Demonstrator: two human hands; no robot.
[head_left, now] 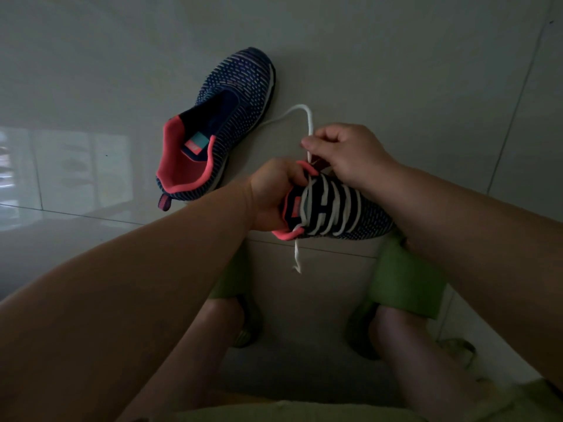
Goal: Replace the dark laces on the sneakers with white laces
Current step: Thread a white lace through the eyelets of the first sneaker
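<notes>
I hold a navy knit sneaker [365, 217] with a coral collar in the air above my feet. A white lace [330, 205] crosses its eyelets in several rows. My left hand [274, 193] grips the sneaker's collar at the heel end. My right hand [344, 153] pinches one end of the white lace just above the top eyelet; that end loops up and left toward the floor. The other lace end [297, 257] dangles below the shoe. A second matching sneaker [225, 123] lies on the floor to the left, with no lace in it.
Pale glossy floor tiles [396, 71] spread all around, with a window reflection at the left. Below the held shoe are my two feet in green slippers [402, 281], legs apart. No dark laces are visible.
</notes>
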